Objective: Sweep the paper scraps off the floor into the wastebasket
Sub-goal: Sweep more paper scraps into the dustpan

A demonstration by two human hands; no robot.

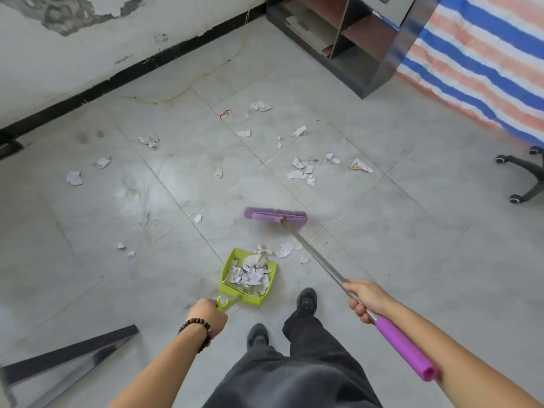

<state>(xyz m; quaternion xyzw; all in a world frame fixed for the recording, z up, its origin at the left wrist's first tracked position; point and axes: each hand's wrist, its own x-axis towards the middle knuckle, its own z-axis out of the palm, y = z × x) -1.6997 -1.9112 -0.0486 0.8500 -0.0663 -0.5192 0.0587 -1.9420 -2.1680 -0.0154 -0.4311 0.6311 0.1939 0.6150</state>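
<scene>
My left hand grips the handle of a lime green dustpan that sits on the tiled floor and holds a heap of white paper scraps. My right hand grips the metal shaft of a purple broom, whose head is on the floor beyond the dustpan. A few scraps lie just past the dustpan's mouth. Several more scraps are scattered across the tiles farther out. No wastebasket is in view.
A dark shelf unit stands at the back against a striped tarp. An office chair base is at the right edge. A dark metal frame lies at the lower left. My shoes are behind the dustpan.
</scene>
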